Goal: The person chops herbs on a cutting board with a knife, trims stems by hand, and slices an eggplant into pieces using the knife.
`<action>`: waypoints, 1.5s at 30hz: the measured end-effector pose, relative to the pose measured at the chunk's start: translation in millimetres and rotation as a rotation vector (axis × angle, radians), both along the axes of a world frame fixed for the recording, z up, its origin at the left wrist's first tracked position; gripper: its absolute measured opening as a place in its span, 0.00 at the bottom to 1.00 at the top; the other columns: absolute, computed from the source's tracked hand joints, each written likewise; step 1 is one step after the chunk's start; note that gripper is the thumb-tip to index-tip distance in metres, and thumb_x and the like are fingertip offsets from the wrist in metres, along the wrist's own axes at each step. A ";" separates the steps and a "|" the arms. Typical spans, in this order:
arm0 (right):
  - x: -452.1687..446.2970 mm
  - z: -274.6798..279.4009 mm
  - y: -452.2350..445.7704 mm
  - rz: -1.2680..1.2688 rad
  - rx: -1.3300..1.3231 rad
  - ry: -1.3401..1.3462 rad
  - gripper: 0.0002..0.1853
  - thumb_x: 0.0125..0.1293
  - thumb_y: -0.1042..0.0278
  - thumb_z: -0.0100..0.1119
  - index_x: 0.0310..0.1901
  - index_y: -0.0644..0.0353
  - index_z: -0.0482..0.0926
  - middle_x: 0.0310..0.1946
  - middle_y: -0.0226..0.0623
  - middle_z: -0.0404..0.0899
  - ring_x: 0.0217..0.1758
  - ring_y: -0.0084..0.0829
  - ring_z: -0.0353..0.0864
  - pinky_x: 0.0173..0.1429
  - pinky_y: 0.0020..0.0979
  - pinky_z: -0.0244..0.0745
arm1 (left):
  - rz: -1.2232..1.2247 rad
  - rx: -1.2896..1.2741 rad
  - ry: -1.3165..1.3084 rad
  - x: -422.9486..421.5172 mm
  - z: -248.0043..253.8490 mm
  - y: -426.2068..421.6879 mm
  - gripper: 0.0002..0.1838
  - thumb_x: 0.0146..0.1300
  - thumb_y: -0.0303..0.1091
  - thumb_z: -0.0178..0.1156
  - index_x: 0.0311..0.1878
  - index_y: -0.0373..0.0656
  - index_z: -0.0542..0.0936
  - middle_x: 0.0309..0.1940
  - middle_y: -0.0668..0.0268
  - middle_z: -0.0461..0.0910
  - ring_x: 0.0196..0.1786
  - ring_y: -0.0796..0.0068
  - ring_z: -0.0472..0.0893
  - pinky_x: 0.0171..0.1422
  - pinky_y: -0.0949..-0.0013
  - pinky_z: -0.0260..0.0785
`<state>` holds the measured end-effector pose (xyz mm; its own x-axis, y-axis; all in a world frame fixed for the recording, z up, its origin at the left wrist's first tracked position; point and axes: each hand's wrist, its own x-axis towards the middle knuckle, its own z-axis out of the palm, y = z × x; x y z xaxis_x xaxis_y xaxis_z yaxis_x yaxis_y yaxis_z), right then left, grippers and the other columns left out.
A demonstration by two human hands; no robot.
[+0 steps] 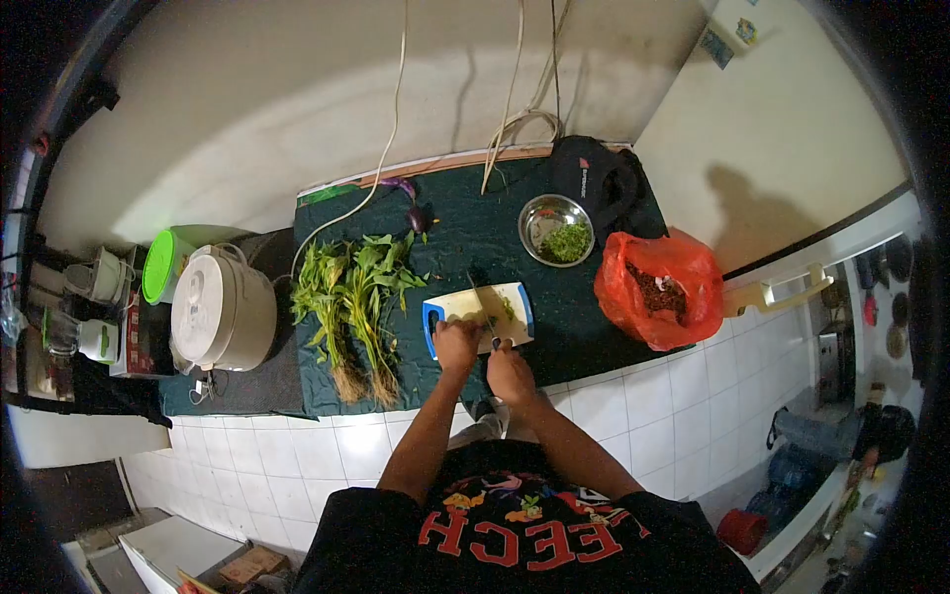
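Observation:
A cutting board (457, 305) with a pale surface and blue ends lies near the front edge of the dark green table. My right hand (510, 373) is closed around the handle of a knife (490, 322), whose blade points away from me over the board. On the board's left half, my left hand (457, 346) has its fingers curled down beside the blade; whatever they pinch is hidden. Small green chopped bits (508, 309) lie right of the knife. A metal bowl (528, 226) behind the board holds chopped greens (566, 243).
Left of the board lie two bunches of leafy greens (371, 302) with roots. Purple eggplants (420, 220) sit behind them. A red plastic bag (618, 287) stands open at the right, near a black bag (584, 168). A white rice cooker (226, 307) stands far left.

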<state>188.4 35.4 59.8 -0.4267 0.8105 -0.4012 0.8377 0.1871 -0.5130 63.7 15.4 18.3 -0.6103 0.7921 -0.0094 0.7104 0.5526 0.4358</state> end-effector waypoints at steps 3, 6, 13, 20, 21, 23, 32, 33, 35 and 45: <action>6.6 -13.9 -11.8 -0.018 0.041 0.009 0.19 0.72 0.62 0.45 0.52 0.72 0.64 0.31 0.60 0.81 0.36 0.57 0.84 0.39 0.53 0.79 | -0.023 0.050 0.005 -0.7 -2.7 -2.5 0.08 0.52 0.42 0.66 0.34 0.54 0.88 0.35 0.68 0.82 0.44 0.58 0.76 0.46 0.56 0.70; 25.8 -41.6 -24.9 0.116 0.141 0.052 0.18 0.71 0.64 0.42 0.53 0.73 0.64 0.34 0.62 0.81 0.39 0.57 0.83 0.42 0.54 0.78 | -0.006 0.041 -0.016 -0.7 -0.9 -2.3 0.08 0.52 0.41 0.66 0.35 0.54 0.88 0.35 0.68 0.82 0.44 0.57 0.77 0.46 0.55 0.71; 1.4 -1.3 0.4 0.016 0.001 0.033 0.16 0.73 0.62 0.44 0.48 0.70 0.64 0.31 0.60 0.81 0.38 0.57 0.83 0.41 0.51 0.78 | 0.009 0.075 -0.010 1.3 -0.2 -4.6 0.08 0.52 0.40 0.66 0.35 0.52 0.87 0.35 0.65 0.81 0.44 0.57 0.77 0.45 0.54 0.71; 4.0 -19.3 -8.7 0.037 0.048 0.024 0.17 0.70 0.65 0.45 0.49 0.73 0.65 0.31 0.59 0.81 0.37 0.56 0.83 0.39 0.50 0.80 | -0.107 0.168 -0.002 1.7 -9.4 -9.8 0.08 0.55 0.36 0.62 0.35 0.48 0.86 0.36 0.64 0.81 0.45 0.56 0.77 0.46 0.55 0.71; -0.7 -7.2 -3.0 -0.027 -0.026 0.002 0.17 0.72 0.63 0.45 0.48 0.73 0.64 0.31 0.59 0.81 0.39 0.56 0.83 0.40 0.49 0.79 | -0.127 0.198 0.017 3.2 -10.5 -11.3 0.08 0.55 0.35 0.61 0.35 0.47 0.85 0.36 0.64 0.81 0.45 0.56 0.76 0.47 0.56 0.71; -3.9 10.4 1.7 0.013 -0.008 -0.009 0.17 0.72 0.63 0.45 0.49 0.72 0.64 0.32 0.59 0.81 0.39 0.55 0.83 0.40 0.49 0.79 | -0.150 0.235 0.041 3.5 -10.6 -11.1 0.08 0.55 0.35 0.61 0.36 0.46 0.85 0.36 0.64 0.81 0.45 0.56 0.76 0.47 0.56 0.70; 0.8 -8.1 -6.6 -0.016 0.008 0.026 0.16 0.72 0.63 0.44 0.48 0.71 0.65 0.31 0.59 0.81 0.38 0.56 0.83 0.40 0.51 0.79 | -0.197 0.244 0.072 10.0 -2.5 -20.2 0.08 0.55 0.32 0.59 0.37 0.46 0.85 0.36 0.63 0.81 0.44 0.57 0.75 0.48 0.57 0.69; -1.0 -0.1 -3.4 -0.032 -0.012 0.040 0.14 0.72 0.63 0.43 0.46 0.70 0.65 0.31 0.59 0.81 0.40 0.56 0.83 0.42 0.50 0.80 | -0.155 0.255 0.044 10.6 -2.6 -20.1 0.08 0.55 0.33 0.60 0.35 0.46 0.85 0.36 0.63 0.81 0.44 0.57 0.76 0.48 0.57 0.69; -0.9 9.7 -0.6 0.026 0.013 0.046 0.14 0.72 0.64 0.43 0.46 0.70 0.65 0.31 0.60 0.81 0.40 0.56 0.83 0.42 0.50 0.80 | -0.117 0.271 0.021 8.4 -1.5 -16.5 0.08 0.55 0.34 0.60 0.34 0.46 0.86 0.36 0.62 0.81 0.44 0.57 0.76 0.48 0.57 0.69; 0.3 -10.1 2.7 0.109 -0.017 0.035 0.16 0.72 0.65 0.40 0.50 0.72 0.63 0.34 0.65 0.80 0.40 0.60 0.82 0.45 0.52 0.78 | 0.042 0.061 -0.111 0.1 -15.7 -11.6 0.08 0.54 0.39 0.65 0.36 0.52 0.88 0.34 0.61 0.83 0.42 0.54 0.78 0.48 0.55 0.70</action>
